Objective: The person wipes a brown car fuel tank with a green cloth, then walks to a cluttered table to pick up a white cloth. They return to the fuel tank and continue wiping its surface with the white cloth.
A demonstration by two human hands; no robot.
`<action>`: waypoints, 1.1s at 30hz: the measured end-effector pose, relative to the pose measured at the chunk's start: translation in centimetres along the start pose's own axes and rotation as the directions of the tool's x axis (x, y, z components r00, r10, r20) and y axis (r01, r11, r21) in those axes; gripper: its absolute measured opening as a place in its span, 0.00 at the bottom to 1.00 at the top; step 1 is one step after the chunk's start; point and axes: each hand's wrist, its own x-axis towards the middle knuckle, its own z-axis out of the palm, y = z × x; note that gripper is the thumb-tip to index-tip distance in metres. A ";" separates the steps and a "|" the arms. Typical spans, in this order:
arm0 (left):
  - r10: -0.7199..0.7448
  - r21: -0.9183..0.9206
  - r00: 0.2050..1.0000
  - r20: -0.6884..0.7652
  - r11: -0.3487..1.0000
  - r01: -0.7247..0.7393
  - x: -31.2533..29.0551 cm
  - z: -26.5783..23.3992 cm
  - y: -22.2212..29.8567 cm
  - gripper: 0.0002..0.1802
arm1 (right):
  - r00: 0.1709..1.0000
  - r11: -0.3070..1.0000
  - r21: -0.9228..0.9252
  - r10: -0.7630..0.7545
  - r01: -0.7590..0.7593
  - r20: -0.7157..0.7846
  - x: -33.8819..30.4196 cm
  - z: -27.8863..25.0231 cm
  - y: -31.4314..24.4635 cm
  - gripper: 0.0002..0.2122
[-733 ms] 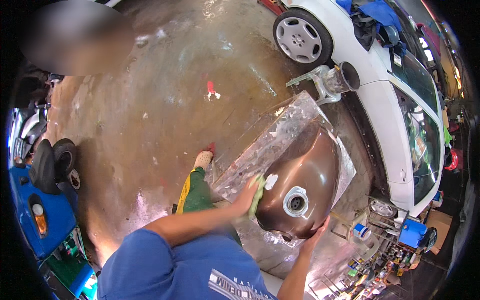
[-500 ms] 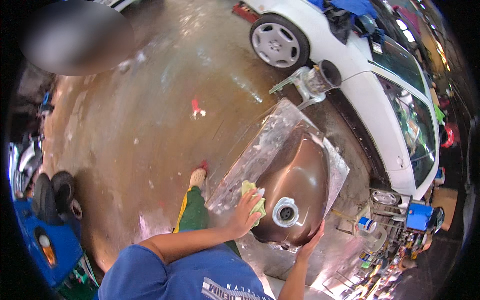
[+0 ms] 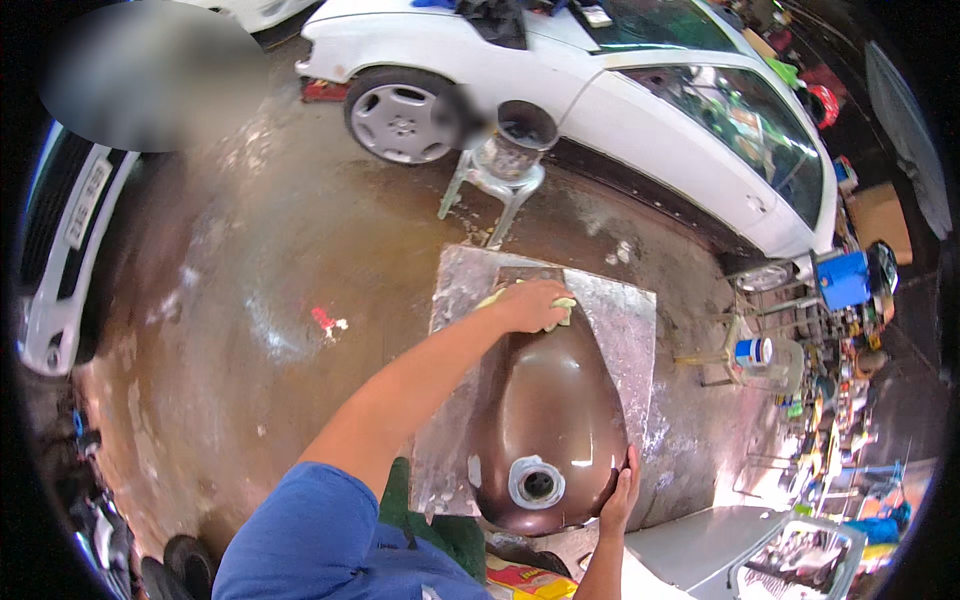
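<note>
A brown motorcycle fuel tank [image 3: 555, 410] lies on a paint-stained board [image 3: 630, 320], its round filler opening [image 3: 537, 484] toward me. My left hand [image 3: 530, 305] is closed over a pale yellow-green cloth [image 3: 562, 312] and presses it on the narrow far end of the tank. Parts of the cloth stick out past the fingers on both sides. Along the tank's near right side rests my right hand [image 3: 622, 492], fingers extended against the metal and holding nothing else.
Beyond the board, a stained bucket [image 3: 512, 150] sits on a stool [image 3: 510, 190]. A white car [image 3: 640, 130] stands behind it, and another car's front [image 3: 75, 250] is at the left. To the right are a small white-and-blue tub [image 3: 753, 352] and a blue box [image 3: 842, 280].
My left hand has slid the cloth from the tank's near left side to its far end. The view has turned, so the tank now points straight away. My right hand stays on the right side.
</note>
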 end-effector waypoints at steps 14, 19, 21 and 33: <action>0.163 -0.474 0.850 0.501 0.874 0.112 13.1 2.9 -5.6 0.30 | 0.982 0.983 -0.015 0.182 -0.183 -0.041 1.4 0.7 -4.2 0.23; 0.120 -0.544 0.901 0.417 0.827 0.142 9.9 1.0 -8.0 0.27 | 0.988 0.988 -0.042 0.152 -0.152 0.001 1.8 0.7 -4.5 0.23; 0.049 -0.589 0.919 0.391 0.781 0.209 7.8 -0.2 -7.4 0.26 | 0.987 0.986 -0.047 0.158 -0.158 -0.001 1.5 0.6 -4.5 0.23; -0.294 -0.858 0.954 0.055 0.475 0.196 -1.9 -1.8 -10.3 0.23 | 0.995 0.997 -0.020 0.074 -0.073 0.070 2.0 0.6 -3.4 0.22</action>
